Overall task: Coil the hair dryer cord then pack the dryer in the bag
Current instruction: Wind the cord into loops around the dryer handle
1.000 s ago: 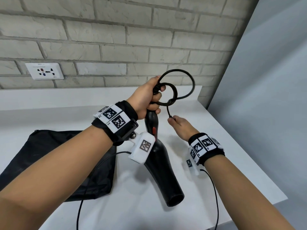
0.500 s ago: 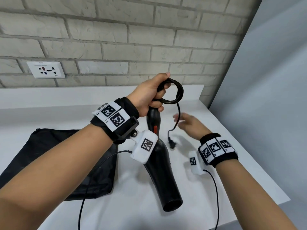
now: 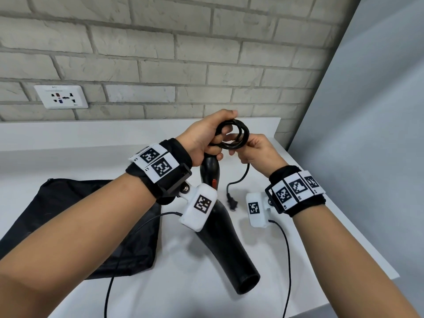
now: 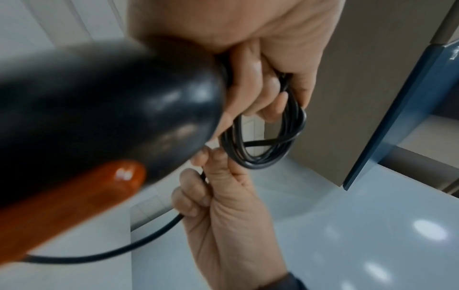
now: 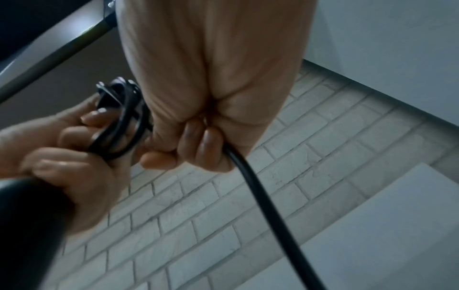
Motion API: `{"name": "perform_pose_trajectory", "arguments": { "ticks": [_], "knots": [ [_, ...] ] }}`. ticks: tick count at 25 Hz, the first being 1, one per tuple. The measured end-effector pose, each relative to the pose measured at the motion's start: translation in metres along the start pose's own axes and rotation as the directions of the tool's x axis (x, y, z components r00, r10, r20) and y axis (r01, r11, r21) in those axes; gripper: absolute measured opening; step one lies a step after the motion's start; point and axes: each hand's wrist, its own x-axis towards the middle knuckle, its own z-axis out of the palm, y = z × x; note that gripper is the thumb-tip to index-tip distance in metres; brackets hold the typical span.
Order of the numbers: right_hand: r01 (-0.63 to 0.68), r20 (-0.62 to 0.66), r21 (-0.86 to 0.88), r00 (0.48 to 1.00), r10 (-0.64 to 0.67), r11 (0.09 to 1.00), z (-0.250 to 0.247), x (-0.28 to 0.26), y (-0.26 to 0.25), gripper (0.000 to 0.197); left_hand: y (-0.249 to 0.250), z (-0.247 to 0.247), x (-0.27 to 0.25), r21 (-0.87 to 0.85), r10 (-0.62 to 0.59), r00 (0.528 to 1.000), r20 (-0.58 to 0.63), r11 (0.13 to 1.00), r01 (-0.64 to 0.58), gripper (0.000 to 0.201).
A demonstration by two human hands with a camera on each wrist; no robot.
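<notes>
Left hand (image 3: 202, 138) fingers grip coiled cord (image 3: 231, 136) and dryer (image 3: 220, 228) handle; right hand (image 3: 257, 152) pinches cord tail. Bag (image 3: 75, 221) lower left, contents hidden.

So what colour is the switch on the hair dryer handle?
Orange-red switch, clearest in the left wrist view.

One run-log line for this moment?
left hand: holds cord coil, dryer handle | right hand: grips cord tail | bag: flat
</notes>
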Motion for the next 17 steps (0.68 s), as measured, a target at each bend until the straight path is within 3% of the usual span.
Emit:
{"name": "perform_pose_trajectory", "arguments": {
  "ticks": [4, 8, 11, 13, 17],
  "knots": [
    [0.047, 0.041, -0.329, 0.999, -0.036, 0.943, -0.02, 0.015, -0.025, 0.02, -0.008, 0.003, 0.0, 0.099, -0.054, 0.995, 0.088, 0.994, 0.045, 0.049],
    [0.091, 0.001, -0.657, 0.993, -0.12, 0.748, -0.03, 0.024, -0.057, 0.02, -0.009, 0.011, -0.001, 0.206, -0.083, 0.993, 0.081, 0.976, 0.065, 0.041],
    [0.071, -0.026, -0.755, 0.99, -0.137, 0.651, -0.023, 0.021, -0.068, 0.015, -0.01, 0.013, 0.001, 0.219, -0.087, 0.995, 0.049, 0.973, 0.074, 0.038],
    [0.055, -0.04, -0.747, 0.991, -0.127, 0.663, -0.018, 0.019, -0.069, 0.013, -0.012, 0.011, 0.004, 0.194, -0.084, 0.996, 0.038, 0.978, 0.076, 0.039],
    [0.079, -0.122, -0.453, 0.981, -0.15, 0.888, -0.015, 0.015, -0.059, 0.026, -0.012, 0.005, 0.006, 0.071, -0.044, 0.999, 0.007, 0.997, 0.043, 0.036]
  ]
}}
